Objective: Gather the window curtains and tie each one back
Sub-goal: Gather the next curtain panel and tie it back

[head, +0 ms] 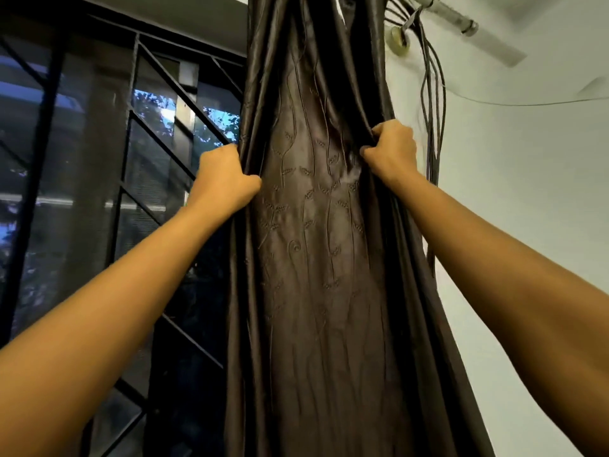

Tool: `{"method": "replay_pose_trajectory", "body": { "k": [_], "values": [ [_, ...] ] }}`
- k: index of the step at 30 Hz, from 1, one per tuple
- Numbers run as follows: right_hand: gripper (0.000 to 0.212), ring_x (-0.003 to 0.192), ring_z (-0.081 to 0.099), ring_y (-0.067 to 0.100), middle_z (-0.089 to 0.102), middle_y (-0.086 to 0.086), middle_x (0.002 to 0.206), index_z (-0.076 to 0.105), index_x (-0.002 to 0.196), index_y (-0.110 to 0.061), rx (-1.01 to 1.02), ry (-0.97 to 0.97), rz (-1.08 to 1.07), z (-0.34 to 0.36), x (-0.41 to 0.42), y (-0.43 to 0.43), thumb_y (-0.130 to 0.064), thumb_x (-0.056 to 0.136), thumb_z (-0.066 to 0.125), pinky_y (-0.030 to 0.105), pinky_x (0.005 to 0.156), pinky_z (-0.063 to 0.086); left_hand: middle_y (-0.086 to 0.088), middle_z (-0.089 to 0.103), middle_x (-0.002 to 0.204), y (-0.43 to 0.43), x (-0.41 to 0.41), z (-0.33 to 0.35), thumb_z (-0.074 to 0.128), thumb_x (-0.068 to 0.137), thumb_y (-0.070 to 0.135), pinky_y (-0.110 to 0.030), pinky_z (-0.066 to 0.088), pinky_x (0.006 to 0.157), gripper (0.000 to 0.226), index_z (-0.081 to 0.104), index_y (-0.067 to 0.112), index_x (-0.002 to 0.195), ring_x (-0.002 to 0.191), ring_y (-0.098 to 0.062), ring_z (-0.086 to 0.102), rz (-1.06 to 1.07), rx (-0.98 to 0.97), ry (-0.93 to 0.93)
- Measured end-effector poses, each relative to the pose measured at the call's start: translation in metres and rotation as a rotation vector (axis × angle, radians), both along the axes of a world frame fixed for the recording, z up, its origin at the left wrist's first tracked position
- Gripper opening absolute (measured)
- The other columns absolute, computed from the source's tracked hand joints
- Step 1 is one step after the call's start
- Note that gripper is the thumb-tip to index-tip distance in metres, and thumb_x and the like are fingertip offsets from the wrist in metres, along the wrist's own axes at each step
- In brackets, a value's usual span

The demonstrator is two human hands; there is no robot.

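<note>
We see the dark brown curtain (316, 242) hanging as 1 bunched column down the middle of the view, drawn off the window grille (155, 133) that fills the 9 o'clock side. The left hand (224, 179) is clamped on the curtain's 9 o'clock edge, fingers curled round the outer folds with the thumb pressing the front face. The right hand (390, 150) grips the 3 o'clock edge a little higher, knuckles towards us and fingers buried in the pleats.

We judge that the 2 hands hold opposite edges so the folds can be squeezed inward into a narrow bundle before any tie goes round it. No tie-back shows on this curtain yet. Only 1 curtain is in view, so the task looks early.

A bundle of dark cables (433, 110) hangs down the white wall (527, 225) at 1 o'clock, just beside the fabric, possibly touching it lower down. That is worth keeping out of the gather.

The cloth carries stitched stems and leaves. We can read no brand, label or writing anywhere.
</note>
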State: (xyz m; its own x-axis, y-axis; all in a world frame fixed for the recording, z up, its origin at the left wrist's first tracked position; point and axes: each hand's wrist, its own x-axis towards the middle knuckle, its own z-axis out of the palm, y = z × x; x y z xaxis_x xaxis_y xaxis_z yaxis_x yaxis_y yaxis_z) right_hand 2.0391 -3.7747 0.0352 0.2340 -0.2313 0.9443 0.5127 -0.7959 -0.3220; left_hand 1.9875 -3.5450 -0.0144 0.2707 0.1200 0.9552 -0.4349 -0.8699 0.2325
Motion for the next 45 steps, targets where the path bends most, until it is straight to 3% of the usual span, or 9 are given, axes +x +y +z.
{"method": "replay_pose_trajectory", "body": {
  "k": [6,9,12,16,20,28,30,32,45],
  "values": [
    [0.010,0.081,0.061,0.029,0.059,0.011,0.078,0.065,0.085,0.002,-0.163,-0.105,0.095,0.010,-0.020,0.052,-0.005,0.081,0.058,0.030,0.065,0.044,-0.020,0.057,0.090,0.029,-0.024,0.002,0.060,0.081,0.010,-0.035,0.041,0.062,0.021,0.058,-0.005,0.096,0.076,-0.027,0.049,0.094,-0.001,-0.014],
    [0.010,0.072,0.058,0.028,0.046,0.005,0.066,0.051,0.069,0.004,-0.228,-0.152,0.175,0.017,-0.039,0.088,0.001,0.079,0.053,0.038,0.056,0.042,-0.018,0.056,0.089,0.046,-0.039,0.004,0.059,0.082,0.012,-0.033,0.039,0.064,0.022,0.059,-0.004,0.098,0.077,-0.026,0.048,0.154,-0.007,-0.037],
    [0.025,0.076,0.053,0.028,0.044,0.003,0.069,0.034,0.062,-0.013,-0.251,-0.190,0.276,0.023,-0.069,0.132,-0.001,0.077,0.049,0.029,0.060,0.034,-0.022,0.061,0.094,0.066,-0.055,0.006,0.060,0.082,0.014,-0.034,0.041,0.067,0.024,0.062,-0.002,0.100,0.083,-0.035,0.056,0.197,-0.031,-0.081],
    [0.010,0.098,0.057,0.036,0.056,0.011,0.089,0.047,0.074,-0.014,-0.314,-0.253,0.363,0.036,-0.115,0.191,-0.009,0.083,0.049,0.033,0.069,0.037,-0.019,0.055,0.079,0.094,-0.078,0.013,0.059,0.083,0.011,-0.033,0.035,0.067,0.016,0.061,-0.003,0.091,0.084,-0.038,0.056,0.302,-0.032,-0.121],
    [0.042,0.060,0.035,0.021,0.024,-0.003,0.065,0.014,0.062,-0.020,-0.340,-0.310,0.426,0.034,-0.152,0.232,-0.001,0.083,0.046,0.026,0.053,0.022,-0.003,0.036,0.061,0.116,-0.096,0.014,0.058,0.084,0.011,-0.033,0.031,0.061,0.015,0.049,0.001,0.079,0.069,-0.026,0.043,0.378,-0.076,-0.106],
    [0.028,0.097,0.059,0.036,0.054,0.005,0.086,0.030,0.064,-0.018,-0.234,-0.121,0.344,0.000,-0.154,0.211,-0.004,0.080,0.048,0.036,0.079,0.043,-0.023,0.056,0.091,0.106,-0.114,-0.005,0.052,0.086,0.013,-0.030,0.028,0.064,0.010,0.046,0.006,0.083,0.089,-0.040,0.055,0.341,0.032,-0.097],
    [0.007,0.106,0.057,0.034,0.061,0.006,0.096,0.050,0.082,-0.013,-0.232,-0.070,0.262,-0.014,-0.152,0.204,-0.007,0.081,0.050,0.038,0.089,0.041,-0.020,0.052,0.089,0.096,-0.116,-0.010,0.051,0.087,0.015,-0.030,0.027,0.063,0.012,0.043,0.007,0.083,0.088,-0.038,0.054,0.323,0.044,-0.076],
    [0.018,0.112,0.052,0.033,0.062,0.010,0.110,0.056,0.100,-0.012,-0.241,-0.015,0.170,-0.029,-0.148,0.198,-0.008,0.082,0.052,0.040,0.093,0.037,-0.018,0.051,0.087,0.086,-0.115,-0.016,0.051,0.087,0.016,-0.031,0.028,0.063,0.012,0.044,0.007,0.085,0.086,-0.037,0.054,0.295,0.058,-0.059],
    [0.016,0.102,0.058,0.031,0.061,0.012,0.107,0.055,0.101,-0.007,-0.302,0.156,0.047,-0.126,-0.112,0.167,-0.005,0.085,0.056,0.038,0.084,0.040,-0.005,0.043,0.075,0.039,-0.086,-0.086,0.051,0.085,0.005,-0.033,0.033,0.058,0.008,0.044,0.004,0.088,0.071,-0.029,0.046,0.156,0.015,0.141]
  ]
}}
